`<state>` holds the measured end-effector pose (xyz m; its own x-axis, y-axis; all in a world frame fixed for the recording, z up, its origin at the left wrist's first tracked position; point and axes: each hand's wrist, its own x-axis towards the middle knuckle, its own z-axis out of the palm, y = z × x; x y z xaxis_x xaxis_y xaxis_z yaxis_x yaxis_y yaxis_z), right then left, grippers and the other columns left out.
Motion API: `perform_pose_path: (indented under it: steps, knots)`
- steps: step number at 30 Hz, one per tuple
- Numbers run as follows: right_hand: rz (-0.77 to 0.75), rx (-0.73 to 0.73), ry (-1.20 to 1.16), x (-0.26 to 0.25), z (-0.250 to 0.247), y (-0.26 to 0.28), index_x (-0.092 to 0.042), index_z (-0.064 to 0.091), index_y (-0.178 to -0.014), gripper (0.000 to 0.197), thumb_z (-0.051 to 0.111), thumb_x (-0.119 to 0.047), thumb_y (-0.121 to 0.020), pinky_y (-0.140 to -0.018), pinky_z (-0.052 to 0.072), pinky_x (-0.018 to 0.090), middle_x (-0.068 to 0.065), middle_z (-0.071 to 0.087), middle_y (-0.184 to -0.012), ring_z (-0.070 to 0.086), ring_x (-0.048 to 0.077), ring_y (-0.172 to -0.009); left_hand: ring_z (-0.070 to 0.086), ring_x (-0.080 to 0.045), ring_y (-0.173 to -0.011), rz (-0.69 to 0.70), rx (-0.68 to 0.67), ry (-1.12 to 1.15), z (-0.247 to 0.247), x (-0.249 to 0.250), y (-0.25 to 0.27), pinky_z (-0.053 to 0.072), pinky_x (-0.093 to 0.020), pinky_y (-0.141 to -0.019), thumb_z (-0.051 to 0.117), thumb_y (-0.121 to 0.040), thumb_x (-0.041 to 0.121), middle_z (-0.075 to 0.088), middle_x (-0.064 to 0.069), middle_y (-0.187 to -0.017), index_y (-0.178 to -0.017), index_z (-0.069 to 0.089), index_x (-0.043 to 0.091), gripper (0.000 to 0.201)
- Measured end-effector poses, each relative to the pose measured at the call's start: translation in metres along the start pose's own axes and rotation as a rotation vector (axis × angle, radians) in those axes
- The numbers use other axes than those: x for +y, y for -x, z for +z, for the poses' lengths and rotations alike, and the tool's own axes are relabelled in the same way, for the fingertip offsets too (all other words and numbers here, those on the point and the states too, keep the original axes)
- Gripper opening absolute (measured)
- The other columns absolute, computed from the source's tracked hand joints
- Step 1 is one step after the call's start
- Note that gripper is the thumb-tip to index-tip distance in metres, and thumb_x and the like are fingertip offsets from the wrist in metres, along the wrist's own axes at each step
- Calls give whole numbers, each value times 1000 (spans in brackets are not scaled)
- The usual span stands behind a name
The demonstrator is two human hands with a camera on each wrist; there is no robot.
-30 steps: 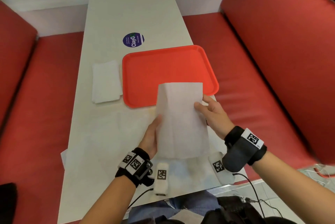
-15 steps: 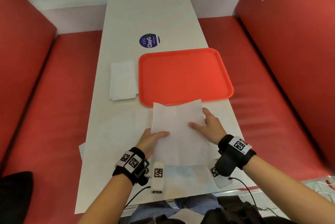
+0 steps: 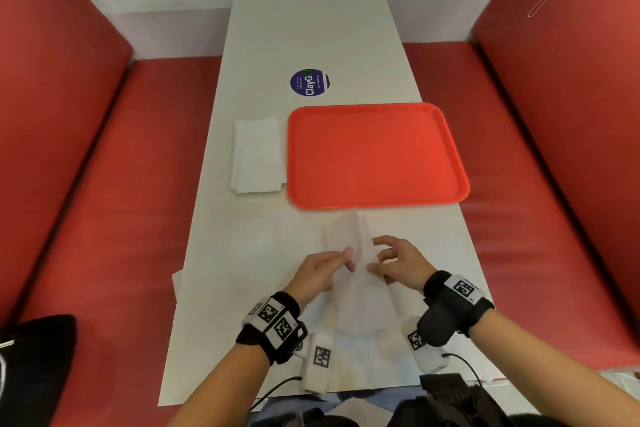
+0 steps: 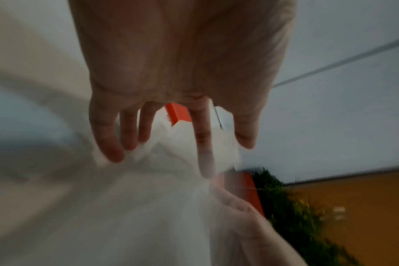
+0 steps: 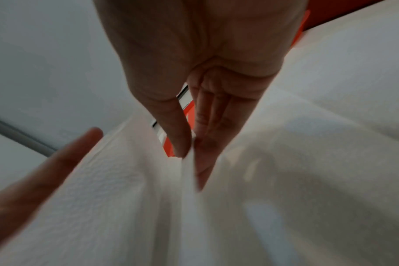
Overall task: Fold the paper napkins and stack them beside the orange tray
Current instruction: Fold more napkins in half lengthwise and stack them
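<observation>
An orange tray (image 3: 377,156) lies on the white table (image 3: 311,28), with a stack of folded white napkins (image 3: 258,155) touching its left side. Nearer me, both hands hold one napkin (image 3: 356,291) raised into a narrow upright fold. In the right wrist view my right hand (image 5: 191,154) pinches the napkin (image 5: 125,207) edge between thumb and fingers. My left hand (image 3: 348,260) lies against the fold's left side with straight fingers (image 4: 107,144). Both wrist views are blurred and show a sliver of the tray (image 4: 178,112).
More unfolded napkins (image 3: 349,357) lie flat under my wrists at the table's front edge, and one sheet (image 3: 176,283) hangs over the left edge. A round blue sticker (image 3: 309,82) sits beyond the tray. Red benches (image 3: 114,219) flank the table.
The napkin went from held up, to spread flat under both hands, to pushed up into a narrow fold. My hands have come closer together.
</observation>
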<state>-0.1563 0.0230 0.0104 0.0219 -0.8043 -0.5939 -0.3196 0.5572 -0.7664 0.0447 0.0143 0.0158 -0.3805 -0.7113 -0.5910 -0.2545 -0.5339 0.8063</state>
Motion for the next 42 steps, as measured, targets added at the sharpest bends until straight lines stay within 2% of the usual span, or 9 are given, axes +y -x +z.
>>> perform_pose_path:
  steps: [3,6,11,16,21,23,26,32,42]
  knots:
    - [55,-162,-111,-2,0,1,-5,60,-122,32,56,4,-91,-75,57,28,12,68,-94,65,25,-87,68,-17,-98,19,-17,60,-3,-4,-7,53,-32,-88,54,-93,53,73,0,-106,-93,74,11,46]
    - [60,-188,-179,2,2,-2,-7,64,-121,33,52,5,-93,-84,57,33,17,70,-110,66,29,-98,64,-23,-91,50,68,112,-9,-10,-12,52,-37,-75,70,-88,20,65,-6,-97,-87,70,16,4]
    - [33,-127,-189,-3,0,-8,-6,60,-121,24,56,-9,-97,-69,55,28,13,66,-89,68,23,-75,69,-28,-88,234,207,9,-54,15,-22,58,-32,-69,65,-74,-18,64,-11,-119,-98,69,18,43]
    - [-30,-34,-72,-13,-11,-10,-15,65,-111,17,56,-11,-96,-66,51,25,9,69,-85,70,22,-71,70,-17,-80,439,297,-36,-138,88,-51,58,-23,-70,70,-77,-14,62,-3,-128,-119,66,10,49]
    - [-43,73,-105,-16,-31,-8,-15,66,-109,18,54,-9,-97,-70,48,34,16,72,-86,69,26,-71,63,-11,-88,412,397,-97,-208,127,-98,52,-18,-77,72,-79,-8,59,18,-120,-128,62,23,58]
    - [-35,112,-118,-14,-40,-7,-14,65,-109,18,52,-7,-98,-69,47,34,16,71,-84,68,26,-70,65,-7,-94,355,428,-131,-229,125,-121,53,-19,-84,72,-79,-6,59,13,-125,-129,61,25,60]
    - [-11,165,-127,-9,-50,-7,-12,65,-108,17,52,-7,-98,-67,47,34,13,72,-80,67,25,-68,66,-18,-103,264,435,-188,-246,111,-151,53,-15,-71,73,-78,-7,58,-2,-133,-129,61,23,61]
    - [11,245,-144,-6,-61,-6,-13,65,-106,16,52,-8,-98,-67,46,32,11,72,-77,66,23,-66,57,-27,-120,170,486,-259,-253,91,-180,50,-41,-101,75,-75,-7,56,-4,-135,-125,65,23,60]
    - [-3,313,-88,11,-61,-1,-12,68,-96,19,53,-1,-94,-59,46,25,11,71,-76,64,18,-59,35,-34,-129,319,700,-878,-169,85,-118,36,-51,-98,72,-83,24,37,-11,-141,-122,60,25,41]
